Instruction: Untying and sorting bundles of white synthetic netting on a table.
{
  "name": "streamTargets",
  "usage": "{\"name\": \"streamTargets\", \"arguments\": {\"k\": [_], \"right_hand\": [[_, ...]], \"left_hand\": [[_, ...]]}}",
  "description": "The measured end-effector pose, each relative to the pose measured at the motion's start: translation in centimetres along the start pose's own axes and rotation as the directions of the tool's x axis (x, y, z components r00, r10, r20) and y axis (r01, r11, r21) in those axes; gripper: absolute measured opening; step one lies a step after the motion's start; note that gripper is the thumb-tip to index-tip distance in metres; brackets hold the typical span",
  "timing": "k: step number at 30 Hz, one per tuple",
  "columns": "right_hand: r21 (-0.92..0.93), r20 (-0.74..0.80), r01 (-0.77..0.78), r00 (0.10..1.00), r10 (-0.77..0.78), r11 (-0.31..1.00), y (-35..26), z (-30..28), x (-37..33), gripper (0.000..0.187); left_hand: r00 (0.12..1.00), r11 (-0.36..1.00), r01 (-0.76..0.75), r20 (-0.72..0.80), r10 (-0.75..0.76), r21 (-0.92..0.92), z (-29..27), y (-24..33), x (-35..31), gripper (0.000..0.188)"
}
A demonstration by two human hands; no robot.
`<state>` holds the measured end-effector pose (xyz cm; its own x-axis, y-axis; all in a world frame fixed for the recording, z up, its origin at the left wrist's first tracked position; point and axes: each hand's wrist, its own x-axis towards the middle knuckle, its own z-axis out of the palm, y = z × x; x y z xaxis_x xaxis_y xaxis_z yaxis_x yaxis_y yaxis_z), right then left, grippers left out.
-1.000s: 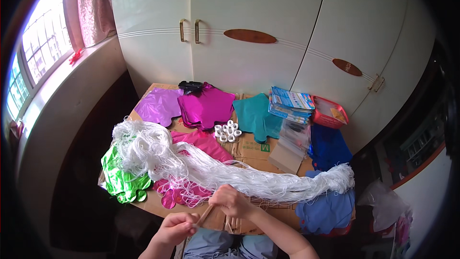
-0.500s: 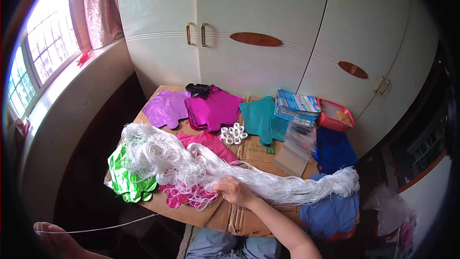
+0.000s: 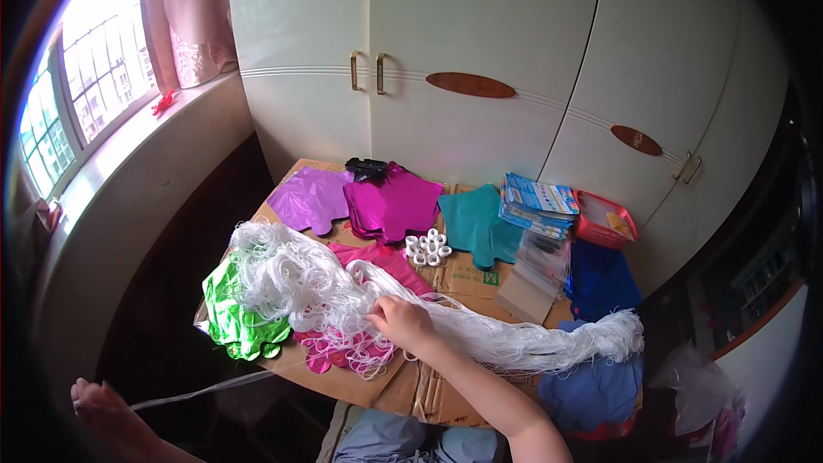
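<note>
Holding a white strand (image 3: 206, 387) out past the table edge, left hand (image 3: 105, 409) is blurred, fingers apparently curled shut on it. Right hand (image 3: 401, 322) has fingertips pinched on loose threads of the white hank (image 3: 514, 339). Hank lies lengthwise across the cardboard (image 3: 343, 380), over the pink foil pieces (image 3: 386, 266).

Progress: one length stretched out to the left; looks like only a small part of the supply. Bulk remains in one mass, bundled at the right end, messy loops at the left. Whether the strand is cut free or joined to the hank, can't tell. Small white rolls (image 3: 427, 249) sit clustered behind the hank, neither hand on them. Foil pieces lie flat by colour, untouched.

Containers: red basket (image 3: 600, 233), back right, has something yellowish inside, too small to identify. Clear packets (image 3: 546, 257) beside it show dark contents, kind unclear. Clear plastic bag (image 3: 693, 377), right of the table: contents can't be told. Another red container shows partly under the grey-blue pieces (image 3: 591, 394); inside hidden.
</note>
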<state>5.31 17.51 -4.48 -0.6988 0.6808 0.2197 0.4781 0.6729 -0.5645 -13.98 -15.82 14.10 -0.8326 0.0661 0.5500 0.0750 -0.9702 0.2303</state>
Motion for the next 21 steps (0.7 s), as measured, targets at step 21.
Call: {"name": "streamTargets", "arguments": {"k": [21], "right_hand": [[-0.186, -0.23, 0.421, 0.86, -0.456, 0.888, -3.1, -0.3, 0.9, 0.011]], "left_hand": [[0.957, 0.613, 0.065, -0.223, 0.185, 0.788, -21.3, 20.2, 4.5, 0.019]]}}
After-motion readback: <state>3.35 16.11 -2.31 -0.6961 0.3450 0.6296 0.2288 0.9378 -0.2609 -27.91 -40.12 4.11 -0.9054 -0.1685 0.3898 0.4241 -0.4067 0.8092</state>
